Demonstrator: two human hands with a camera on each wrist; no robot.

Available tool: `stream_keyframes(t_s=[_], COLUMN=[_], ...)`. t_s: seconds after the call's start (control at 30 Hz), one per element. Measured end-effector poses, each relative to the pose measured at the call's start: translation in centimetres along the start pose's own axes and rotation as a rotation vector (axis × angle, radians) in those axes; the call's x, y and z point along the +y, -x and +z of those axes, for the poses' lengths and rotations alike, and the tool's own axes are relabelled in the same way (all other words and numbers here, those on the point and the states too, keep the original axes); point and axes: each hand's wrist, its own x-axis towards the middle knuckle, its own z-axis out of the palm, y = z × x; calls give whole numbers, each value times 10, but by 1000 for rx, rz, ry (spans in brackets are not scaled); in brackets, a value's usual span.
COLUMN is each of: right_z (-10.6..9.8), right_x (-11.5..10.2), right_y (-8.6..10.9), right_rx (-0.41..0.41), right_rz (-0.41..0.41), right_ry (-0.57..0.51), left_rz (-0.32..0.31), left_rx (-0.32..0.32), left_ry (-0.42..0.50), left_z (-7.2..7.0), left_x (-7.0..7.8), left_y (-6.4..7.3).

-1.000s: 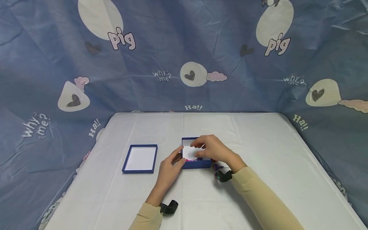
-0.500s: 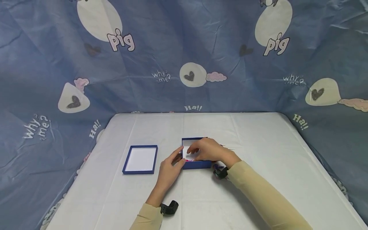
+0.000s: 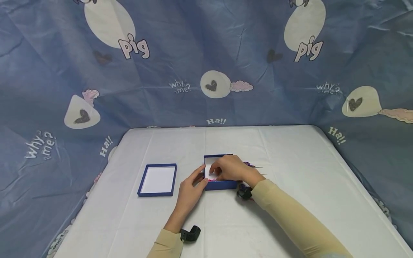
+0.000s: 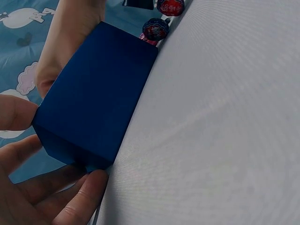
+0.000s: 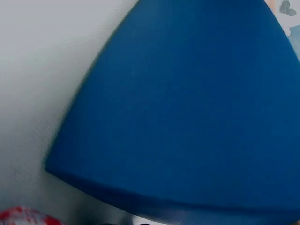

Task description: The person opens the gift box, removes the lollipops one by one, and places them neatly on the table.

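Note:
A blue open-topped box (image 3: 221,185) with a white inside stands mid-table. My left hand (image 3: 190,193) holds its left end, thumb by the near corner and fingers along the side wall. In the left wrist view those fingertips (image 4: 96,185) touch the box's end. My right hand (image 3: 230,167) reaches over the right wall with bent fingers down inside; whether they pinch anything is hidden. A bit of pink (image 3: 211,180) shows inside by the near wall. Round foil-wrapped sweets, apparently lollipops (image 4: 155,29), lie beyond the box's right end in the left wrist view.
A shallow blue lid (image 3: 158,180), white inside up, lies left of the box. Purple wrappers with thin pale sticks (image 3: 250,165) show right of the right hand. A red-and-white wrapper (image 5: 28,216) lies near the box. A patterned blue curtain (image 3: 206,43) hangs behind the white-covered table.
My right hand has lowered into the box, and its spread fingers and thumb have come closer together. The right forearm has shifted slightly left. The left hand, box and lid have stayed put.

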Motion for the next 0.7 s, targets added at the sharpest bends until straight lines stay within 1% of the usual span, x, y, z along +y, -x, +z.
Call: stream_keyframes(t_s=[0.17,0.33,0.53,0.7], right_z=[1,1,-1,-6], right_x=[0,-1,-1,-1], right_y=[-1,-2,-2,-2], right_rx=[39,74,103,126], right_rz=[30,38,37,20], right_ry=[17,-4,-18,-4], left_rz=[-11,-14,-8,-8], left_rx=[2,5,9,11], left_ry=[-5,-9,-7,-7], left_z=[1,2,1,1], left_x=[1,2,3,4], left_y=[1,1,1,1])
